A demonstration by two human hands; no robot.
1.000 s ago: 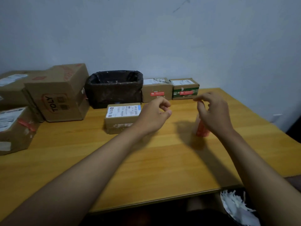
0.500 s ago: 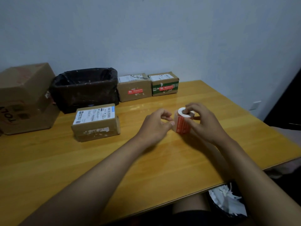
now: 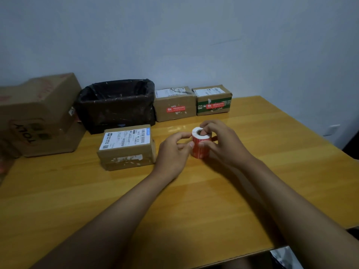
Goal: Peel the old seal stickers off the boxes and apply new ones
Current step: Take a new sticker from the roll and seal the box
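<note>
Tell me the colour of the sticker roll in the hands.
Red-orange with a white core, sticker roll, head view.

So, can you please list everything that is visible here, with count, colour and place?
sticker roll: 1, red with white core, table centre, between both hands
small boxes: 3, brown; one left of the roll, two by the wall, each with a red sticker
large box: 1, brown, far left
bin: 1, black liner, by the wall
table: 1, yellow wood
hands: left pinches the roll's side; right holds the roll
</note>
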